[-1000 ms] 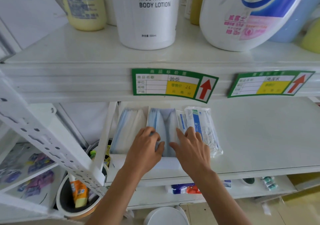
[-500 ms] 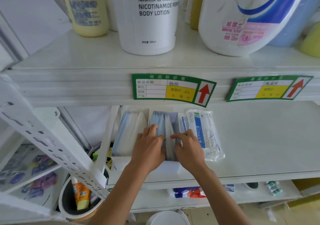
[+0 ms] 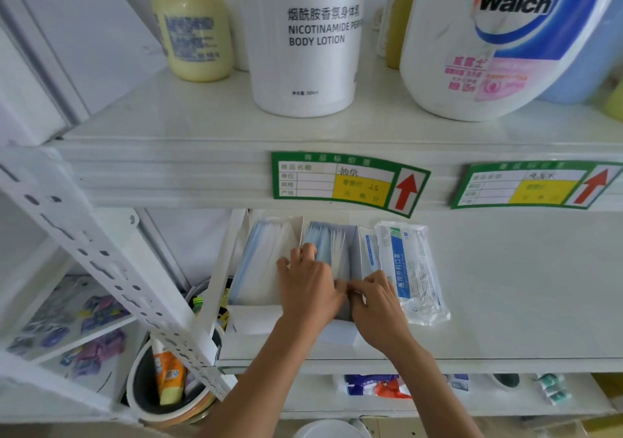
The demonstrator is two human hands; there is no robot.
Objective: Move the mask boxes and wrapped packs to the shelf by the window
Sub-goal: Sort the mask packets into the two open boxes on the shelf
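Note:
Two open white mask boxes stand side by side at the left end of the white shelf (image 3: pixel 522 286). The left box (image 3: pixel 263 262) shows a stack of blue and white masks. My left hand (image 3: pixel 310 289) curls over the masks in the right box (image 3: pixel 337 245). My right hand (image 3: pixel 374 299) pinches the near end of that stack, its fingertips touching my left thumb. A clear wrapped mask pack (image 3: pixel 411 269) with a blue label lies just right of my right hand, overlapping a second pack (image 3: pixel 369 252). The near wall of the right box is hidden by my hands.
The shelf above holds a white body lotion bottle (image 3: pixel 310 39), a Walch jug (image 3: pixel 488 43) and a yellow bottle (image 3: pixel 192 29); green price tags (image 3: pixel 347 181) hang on its edge. A perforated white post (image 3: pixel 101 262) slants at the left. A bucket (image 3: pixel 161 383) sits below.
My hands have come together at the near end of the right box's masks; my right hand slid toward me and the parted stack has closed up. The view has tilted slightly upward.

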